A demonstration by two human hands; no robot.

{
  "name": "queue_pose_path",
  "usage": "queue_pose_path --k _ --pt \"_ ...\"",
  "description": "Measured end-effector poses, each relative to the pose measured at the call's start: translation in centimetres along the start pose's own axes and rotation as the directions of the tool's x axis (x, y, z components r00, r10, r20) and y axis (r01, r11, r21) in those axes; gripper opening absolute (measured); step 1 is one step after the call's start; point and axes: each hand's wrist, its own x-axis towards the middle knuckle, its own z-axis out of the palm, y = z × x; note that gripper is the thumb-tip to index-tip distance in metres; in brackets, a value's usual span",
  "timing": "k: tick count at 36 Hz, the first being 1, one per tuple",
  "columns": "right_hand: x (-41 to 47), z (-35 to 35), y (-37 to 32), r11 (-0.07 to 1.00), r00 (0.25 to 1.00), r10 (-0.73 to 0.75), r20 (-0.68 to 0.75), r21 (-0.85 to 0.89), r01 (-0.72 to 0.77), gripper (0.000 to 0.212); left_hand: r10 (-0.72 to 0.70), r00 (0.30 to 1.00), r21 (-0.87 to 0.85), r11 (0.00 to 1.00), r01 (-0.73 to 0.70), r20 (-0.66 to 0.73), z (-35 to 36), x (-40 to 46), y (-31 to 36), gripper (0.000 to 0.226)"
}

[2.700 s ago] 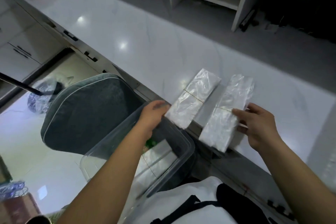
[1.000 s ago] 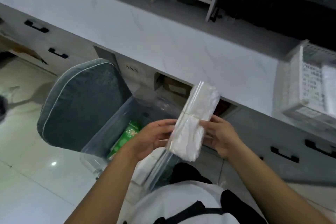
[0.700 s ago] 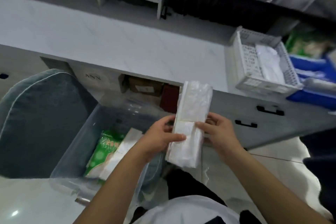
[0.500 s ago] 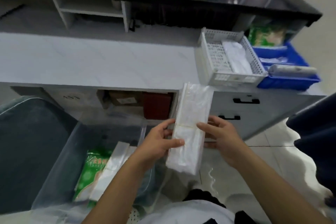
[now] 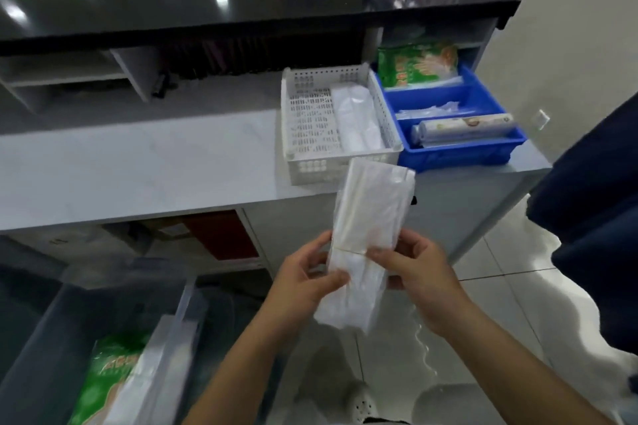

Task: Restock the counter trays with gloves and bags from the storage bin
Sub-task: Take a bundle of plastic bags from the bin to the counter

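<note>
Bags (image 5: 366, 245): one banded, clear-wrapped stack held upright at centre frame, in front of the desk (image 5: 138, 166) edge and not yet over it. Left hand (image 5: 307, 281) pinches the stack's left side near the band, thumb across the front; right hand (image 5: 414, 269) pinches the right side. Both grips are closed on it.

Target is probably the white basket (image 5: 310, 134), right of centre on the desk, with one similar stack already along its right half. Blue tray (image 5: 462, 152) touches it on the right. Storage bin (image 5: 103, 338) sits lower left.

Risks:
- Slick wrap and grips only at mid-stack, so the top half could flop or slide out during the lift.
- Stack's top is close to the basket's front rim; coming in low could snag it or shove the basket back.

Room: left half of the basket looks free. Desk is open to the left. Black shelf (image 5: 241, 10) overhangs the back, so approach from the front, over the rim.
</note>
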Motion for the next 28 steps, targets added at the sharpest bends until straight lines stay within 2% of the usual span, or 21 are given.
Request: queue_pose_path --k 7,13,18,21,25,26,28 --pt "2.0 -5.9 -3.0 0.989 0.998 -0.056 -0.037 0.136 0.060 0.029 0.051 0.999 0.006 0.999 -0.051 0.006 5.6 4.2 2.4 0.063" --pt "5.5 -9.1 -6.3 0.965 0.981 -0.130 -0.143 0.211 0.158 0.030 0.121 0.991 0.090 0.988 -0.126 0.056 8.0 9.8 6.5 0.063" --pt "9.8 -11.8 -9.7 0.956 0.956 -0.215 -0.199 0.157 0.247 0.026 0.134 0.979 0.128 0.980 -0.155 0.154 8.8 15.9 9.7 0.065" --pt "12.8 -13.3 -12.0 0.957 0.941 -0.261 -0.216 0.068 0.281 0.026 0.163 0.954 0.080 0.979 -0.189 0.250 8.7 19.8 11.8 0.058" --pt "16.6 -14.9 -15.2 0.959 0.940 -0.269 -0.209 0.033 0.282 0.028 0.198 0.870 -0.038 0.978 -0.203 0.451 7.6 24.7 14.1 0.046" --pt "17.5 -15.3 -15.9 0.960 0.944 -0.265 -0.196 0.038 0.277 0.027 0.205 0.864 -0.071 0.978 -0.194 0.460 7.2 26.1 14.4 0.044" --pt "19.2 -16.2 -17.3 0.962 0.947 -0.257 -0.190 0.045 0.270 0.028 0.189 0.908 -0.090 0.982 -0.167 0.373 6.8 29.1 14.3 0.042"
